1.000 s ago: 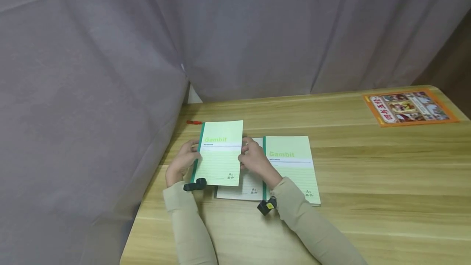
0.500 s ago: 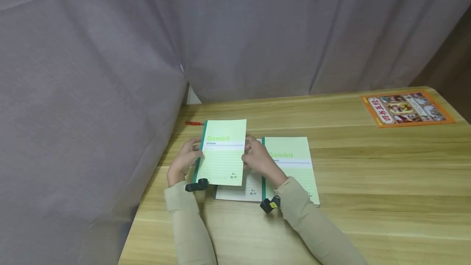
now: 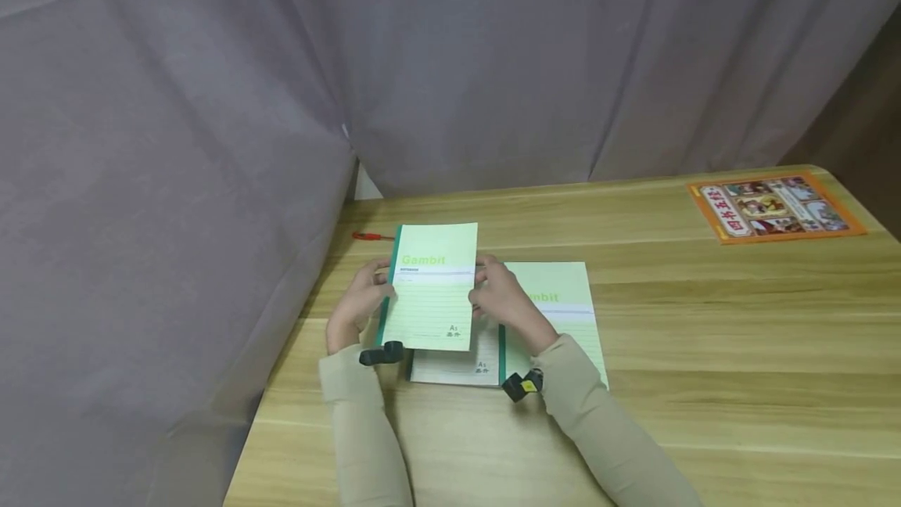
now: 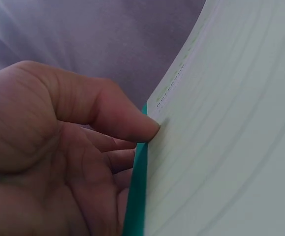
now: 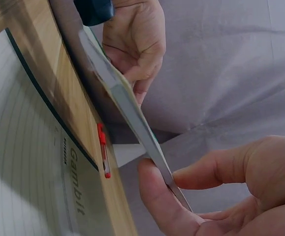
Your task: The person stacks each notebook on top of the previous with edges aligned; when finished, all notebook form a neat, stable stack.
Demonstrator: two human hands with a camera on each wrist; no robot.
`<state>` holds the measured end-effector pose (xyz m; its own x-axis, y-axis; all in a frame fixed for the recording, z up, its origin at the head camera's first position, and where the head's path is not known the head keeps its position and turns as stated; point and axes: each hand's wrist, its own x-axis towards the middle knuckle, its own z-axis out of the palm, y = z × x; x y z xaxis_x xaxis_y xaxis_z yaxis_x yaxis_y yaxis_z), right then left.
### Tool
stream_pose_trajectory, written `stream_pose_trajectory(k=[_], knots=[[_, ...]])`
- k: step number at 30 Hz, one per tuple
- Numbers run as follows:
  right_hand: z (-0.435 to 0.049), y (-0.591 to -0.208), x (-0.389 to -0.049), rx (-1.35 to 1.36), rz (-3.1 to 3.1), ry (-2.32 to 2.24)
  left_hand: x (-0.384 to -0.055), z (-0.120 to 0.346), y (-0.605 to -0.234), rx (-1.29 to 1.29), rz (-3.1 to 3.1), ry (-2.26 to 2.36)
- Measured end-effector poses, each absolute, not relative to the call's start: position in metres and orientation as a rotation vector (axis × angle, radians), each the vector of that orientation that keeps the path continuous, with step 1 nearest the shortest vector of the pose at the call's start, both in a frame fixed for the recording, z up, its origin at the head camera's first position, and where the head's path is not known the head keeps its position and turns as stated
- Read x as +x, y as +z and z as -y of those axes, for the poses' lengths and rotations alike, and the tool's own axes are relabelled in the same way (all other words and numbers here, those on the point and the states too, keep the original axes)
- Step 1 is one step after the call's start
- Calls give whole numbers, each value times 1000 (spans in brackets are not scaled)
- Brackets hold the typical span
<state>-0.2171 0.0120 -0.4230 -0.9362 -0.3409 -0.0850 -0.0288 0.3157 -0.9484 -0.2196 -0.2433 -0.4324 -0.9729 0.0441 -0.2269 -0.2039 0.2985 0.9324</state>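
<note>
Both hands hold up a pale green Gambit notebook (image 3: 434, 288) with a dark green spine, clear of the table in the right wrist view. My left hand (image 3: 360, 297) pinches the spine edge, its thumb on the cover and fingers behind. On the opposite edge, my right hand (image 3: 508, 300) pinches the pages between thumb and fingers. Below it lies a paler, whitish notebook (image 3: 450, 367), partly covered by the held one. A second green Gambit notebook (image 3: 573, 327) lies to its right, partly hidden by the right hand and forearm.
A red pen (image 3: 373, 236) lies behind the held notebook on the wooden table (image 3: 704, 350). Toward the far right corner rests an orange picture book (image 3: 777, 208). Grey curtain (image 3: 464, 69) hangs along the back and left side.
Both hands have shifted the held notebook a little to the right and slightly up in the head view. The right arm now covers more of the green notebook lying on the table.
</note>
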Motion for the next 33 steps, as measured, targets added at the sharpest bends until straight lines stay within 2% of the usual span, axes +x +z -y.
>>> stream_pose_trajectory(k=[17,33], knots=[[-35,-424,-228,-307,-2292,-1641,-224,223,-430,-11,-2381,1694],[-51,-422,-232,-239,-2247,-1641,-225,211,-424,-1,-2395,1647]])
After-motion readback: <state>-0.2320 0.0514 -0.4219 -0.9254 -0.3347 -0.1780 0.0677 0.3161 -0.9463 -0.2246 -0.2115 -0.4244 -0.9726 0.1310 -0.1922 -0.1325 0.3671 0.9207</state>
